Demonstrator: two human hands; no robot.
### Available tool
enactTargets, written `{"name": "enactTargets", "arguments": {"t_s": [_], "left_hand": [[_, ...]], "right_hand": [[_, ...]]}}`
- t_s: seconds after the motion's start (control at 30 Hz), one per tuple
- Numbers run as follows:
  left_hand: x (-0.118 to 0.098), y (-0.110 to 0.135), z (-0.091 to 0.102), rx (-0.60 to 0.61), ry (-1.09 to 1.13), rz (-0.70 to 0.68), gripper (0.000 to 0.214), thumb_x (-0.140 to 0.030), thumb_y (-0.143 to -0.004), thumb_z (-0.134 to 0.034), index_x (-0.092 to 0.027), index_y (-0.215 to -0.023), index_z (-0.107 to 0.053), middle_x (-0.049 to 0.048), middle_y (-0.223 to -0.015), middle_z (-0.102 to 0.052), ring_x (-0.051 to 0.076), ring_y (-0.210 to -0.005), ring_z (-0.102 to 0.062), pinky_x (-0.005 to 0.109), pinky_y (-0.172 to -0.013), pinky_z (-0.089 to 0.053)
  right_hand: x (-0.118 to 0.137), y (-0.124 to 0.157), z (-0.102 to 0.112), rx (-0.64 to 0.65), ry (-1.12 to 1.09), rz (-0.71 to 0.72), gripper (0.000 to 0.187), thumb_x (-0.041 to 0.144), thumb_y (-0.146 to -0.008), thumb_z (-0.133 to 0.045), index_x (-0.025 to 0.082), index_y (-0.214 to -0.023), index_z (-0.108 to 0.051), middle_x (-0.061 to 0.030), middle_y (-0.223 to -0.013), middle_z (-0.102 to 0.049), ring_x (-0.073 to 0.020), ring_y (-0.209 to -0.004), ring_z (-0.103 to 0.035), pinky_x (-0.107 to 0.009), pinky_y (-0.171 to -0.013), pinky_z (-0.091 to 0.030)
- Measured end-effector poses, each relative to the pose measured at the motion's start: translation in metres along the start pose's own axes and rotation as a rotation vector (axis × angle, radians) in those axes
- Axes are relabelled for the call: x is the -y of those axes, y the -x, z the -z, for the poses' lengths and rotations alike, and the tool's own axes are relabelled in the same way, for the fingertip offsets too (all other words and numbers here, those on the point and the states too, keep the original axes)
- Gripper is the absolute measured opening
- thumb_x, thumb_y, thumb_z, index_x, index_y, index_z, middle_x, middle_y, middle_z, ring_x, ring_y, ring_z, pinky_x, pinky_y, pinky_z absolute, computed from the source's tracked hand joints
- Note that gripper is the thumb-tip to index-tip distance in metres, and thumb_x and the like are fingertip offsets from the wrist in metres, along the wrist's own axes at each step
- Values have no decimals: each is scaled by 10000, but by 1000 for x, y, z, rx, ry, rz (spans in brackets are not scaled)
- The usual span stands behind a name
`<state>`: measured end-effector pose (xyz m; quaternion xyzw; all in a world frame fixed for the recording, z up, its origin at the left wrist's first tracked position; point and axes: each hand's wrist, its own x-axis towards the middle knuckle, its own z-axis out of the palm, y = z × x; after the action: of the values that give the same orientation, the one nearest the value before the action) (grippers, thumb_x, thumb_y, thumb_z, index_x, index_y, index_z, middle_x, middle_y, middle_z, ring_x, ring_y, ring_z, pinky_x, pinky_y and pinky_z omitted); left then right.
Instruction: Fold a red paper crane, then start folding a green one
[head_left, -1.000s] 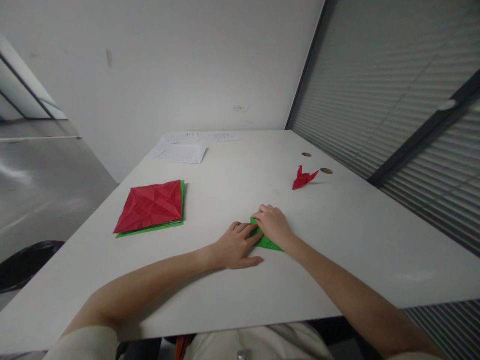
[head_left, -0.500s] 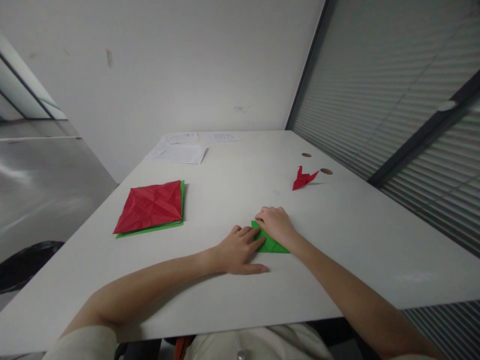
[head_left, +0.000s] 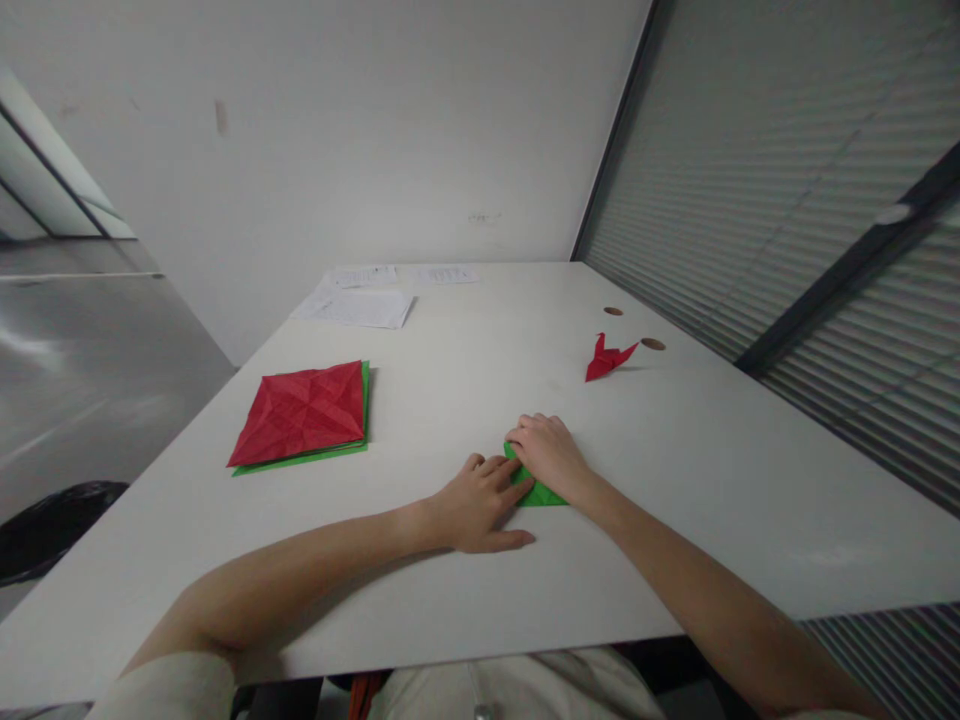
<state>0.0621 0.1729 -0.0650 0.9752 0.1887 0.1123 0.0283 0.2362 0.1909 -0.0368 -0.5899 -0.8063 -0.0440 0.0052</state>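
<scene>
A folded piece of green origami paper (head_left: pixel 547 495) lies flat on the white table in front of me, partly covered by both hands. My left hand (head_left: pixel 480 500) rests at its left side, fingers spread and lying on the paper, thumb stretched out on the bare table. Over the paper's upper part, my right hand (head_left: pixel 549 452) has its fingers curled and closed at the top corner; the fingertips are partly hidden. Beyond the hands, to the right, stands a red folded paper crane (head_left: pixel 609 358).
To the left sits a stack of creased paper, red sheet (head_left: pixel 304 412) on top and green sheets (head_left: pixel 300 462) below. White printed papers (head_left: pixel 367 307) lie at the far left. Two round holes pierce the tabletop near the window blinds (head_left: pixel 712 200). A black bin bag (head_left: pixel 52 525) is beside the table.
My right hand has shifted slightly left along the green paper, covering more of its top corner. My left hand has barely moved.
</scene>
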Motion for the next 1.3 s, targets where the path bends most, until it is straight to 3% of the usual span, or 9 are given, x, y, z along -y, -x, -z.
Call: {"name": "enactTargets", "arguments": {"t_s": [0.7, 0.93, 1.3], "left_hand": [[-1, -1, -2, -4, 14, 13, 664, -629, -872, -431, -158, -1338, -465, 194, -1305, -501, 325, -1142, -486, 439, -897, -366], [-1, 0, -2, -2, 16, 10, 687, -633, -876, -418, -157, -1371, -436, 203, -1351, -474, 334, -1179, -466, 452, -927, -353], [-1, 0, -2, -3, 25, 9, 670, -621, -876, -428, -155, -1357, -448, 195, -1318, -498, 326, -1165, -476, 453, -930, -357]], "right_hand": [[4, -13, -7, 27, -35, -61, 156, 167, -873, -524, 178, -840, -676, -80, -924, -671, -204, -860, -619, -289, -733, -396], [-9, -8, -5, 57, -207, -100, 175, 185, -824, -576, 196, -975, -664, -52, -1005, -664, -166, -848, -631, -249, -695, -406], [2, -6, -2, 30, 1, -60, 241, 200, -902, -482, 191, -832, -713, -81, -922, -691, -212, -867, -627, -306, -724, -392]]}}
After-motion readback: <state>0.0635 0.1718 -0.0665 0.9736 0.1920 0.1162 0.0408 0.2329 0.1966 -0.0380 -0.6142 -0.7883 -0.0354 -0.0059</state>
